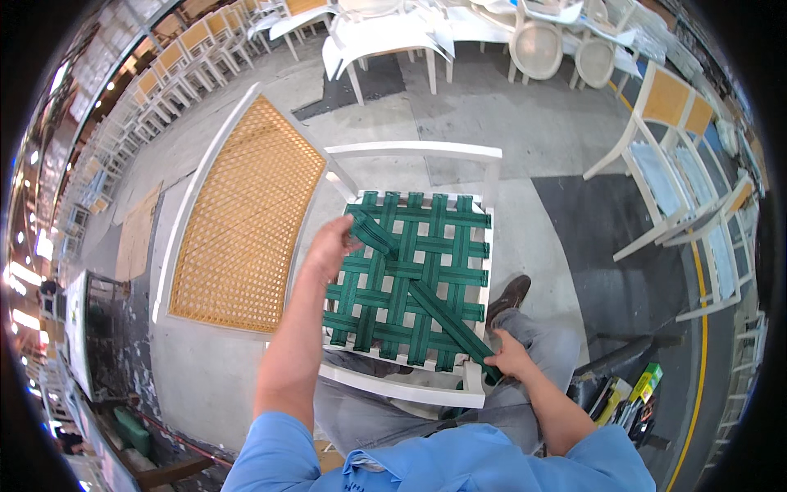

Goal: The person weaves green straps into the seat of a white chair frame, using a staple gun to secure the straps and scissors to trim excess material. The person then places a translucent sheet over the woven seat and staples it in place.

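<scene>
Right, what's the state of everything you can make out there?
Left hand: closed on the loose strap
Right hand: closed on it too
Loose green strap: slanted, threaded through the weave mid-seat
Seat webbing: interlaced, gaps showing
White chair frame: upright
Cane backrest: fitted in its frame

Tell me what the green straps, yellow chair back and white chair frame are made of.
Green straps: probably woven fabric, dull; they bend and show lengthwise lines.
Yellow chair back: looks like unpainted cane, maybe plastic; strands crisscross, leaving holes.
White chair frame: perhaps wood, smoothly painted; its colour looks even.
</scene>
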### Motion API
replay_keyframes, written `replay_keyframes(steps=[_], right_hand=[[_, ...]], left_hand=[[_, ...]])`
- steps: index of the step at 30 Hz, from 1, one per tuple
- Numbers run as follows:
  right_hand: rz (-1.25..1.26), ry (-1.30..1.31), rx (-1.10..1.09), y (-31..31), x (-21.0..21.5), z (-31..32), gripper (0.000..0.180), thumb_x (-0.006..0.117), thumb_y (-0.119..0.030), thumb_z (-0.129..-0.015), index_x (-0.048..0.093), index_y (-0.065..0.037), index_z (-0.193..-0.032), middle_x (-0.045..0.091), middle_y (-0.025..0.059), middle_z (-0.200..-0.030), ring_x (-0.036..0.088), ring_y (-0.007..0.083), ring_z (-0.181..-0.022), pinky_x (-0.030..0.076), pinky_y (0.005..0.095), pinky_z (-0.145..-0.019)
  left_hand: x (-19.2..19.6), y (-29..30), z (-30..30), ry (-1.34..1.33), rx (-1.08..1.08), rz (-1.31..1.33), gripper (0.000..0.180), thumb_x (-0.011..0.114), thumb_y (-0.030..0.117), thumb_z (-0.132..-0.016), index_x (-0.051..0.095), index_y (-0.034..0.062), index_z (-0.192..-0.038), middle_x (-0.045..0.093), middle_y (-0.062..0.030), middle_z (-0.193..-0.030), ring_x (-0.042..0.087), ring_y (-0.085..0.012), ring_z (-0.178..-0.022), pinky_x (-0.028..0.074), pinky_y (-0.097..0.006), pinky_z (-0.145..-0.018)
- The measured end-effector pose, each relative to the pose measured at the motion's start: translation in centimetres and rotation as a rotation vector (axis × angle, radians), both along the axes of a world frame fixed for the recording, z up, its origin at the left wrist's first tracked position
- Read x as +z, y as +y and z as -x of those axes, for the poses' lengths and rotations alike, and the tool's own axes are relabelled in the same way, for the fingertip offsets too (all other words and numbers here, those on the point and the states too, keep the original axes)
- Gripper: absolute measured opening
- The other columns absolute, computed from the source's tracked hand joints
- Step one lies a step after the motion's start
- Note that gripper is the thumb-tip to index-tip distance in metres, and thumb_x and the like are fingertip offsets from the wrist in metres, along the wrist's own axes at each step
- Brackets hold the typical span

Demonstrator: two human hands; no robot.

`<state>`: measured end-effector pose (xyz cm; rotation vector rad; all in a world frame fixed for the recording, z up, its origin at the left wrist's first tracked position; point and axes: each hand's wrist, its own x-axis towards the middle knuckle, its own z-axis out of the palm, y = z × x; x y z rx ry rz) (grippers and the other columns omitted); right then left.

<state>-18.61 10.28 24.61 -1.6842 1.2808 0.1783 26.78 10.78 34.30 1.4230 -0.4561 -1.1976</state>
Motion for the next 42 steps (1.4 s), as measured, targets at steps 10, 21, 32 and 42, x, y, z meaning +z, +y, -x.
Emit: replay_keyframes(steps=[10, 21, 32, 42], right_hand=[[-0.025, 0.035, 0.939, 7.0, 13.5, -10.7, 0.066, 0.058, -0.047, -0.098, 0.04, -0.009, -0.15, 0.069, 0.0225, -0.114, 0.067, 0.0408, -0.105, 0.052, 0.0507, -0.092], [-0.018, -0.192, 0.904, 6.9, 13.5, -7.5, 0.057, 0.065, -0.042, -0.096, 0.051, -0.009, -0.141, 0.068, 0.0245, -0.109, 0.067, 0.0412, -0.103, 0.053, 0.0489, -0.086], [0.49, -0.725, 0.372, -6.4, 18.8, -23.4, 0.036, 0.075, -0.013, -0.087, 0.065, -0.005, -0.12, 0.063, 0.0111, -0.119, 0.063, 0.0247, -0.11, 0.052, 0.0372, -0.088], [0.437, -0.681, 0.356, -6.9, 19.2, -25.2, 0.016, 0.07, -0.014, -0.093, 0.065, 0.0, -0.1, 0.065, 0.0099, -0.087, 0.062, 0.0206, -0.076, 0.049, 0.0332, -0.069]], left_hand=[[-1.7, 3.3, 2.0, 0.04, 0.185, -0.046, 0.032, 0.051, 0.03, -0.104, 0.062, 0.0032, -0.118, 0.066, -0.0088, -0.104, 0.063, -0.0222, -0.094, 0.052, -0.04, -0.087], [-1.4, 3.0, 1.1, 0.188, 0.112, -0.031, 0.026, 0.054, 0.03, -0.101, 0.067, 0.0079, -0.102, 0.07, -0.0035, -0.095, 0.064, -0.0167, -0.084, 0.052, -0.036, -0.081], [-0.2, 3.5, 5.0, 0.178, -0.01, 0.077, 0.027, 0.053, 0.029, -0.101, 0.07, 0.0073, -0.106, 0.067, -0.0019, -0.102, 0.062, -0.0141, -0.091, 0.05, -0.032, -0.085], [5.2, 7.2, 9.0, -0.005, 0.192, 0.451, 0.019, 0.065, 0.009, -0.098, 0.063, 0.0046, -0.116, 0.063, 0.002, -0.103, 0.057, -0.0065, -0.093, 0.044, -0.025, -0.086]])
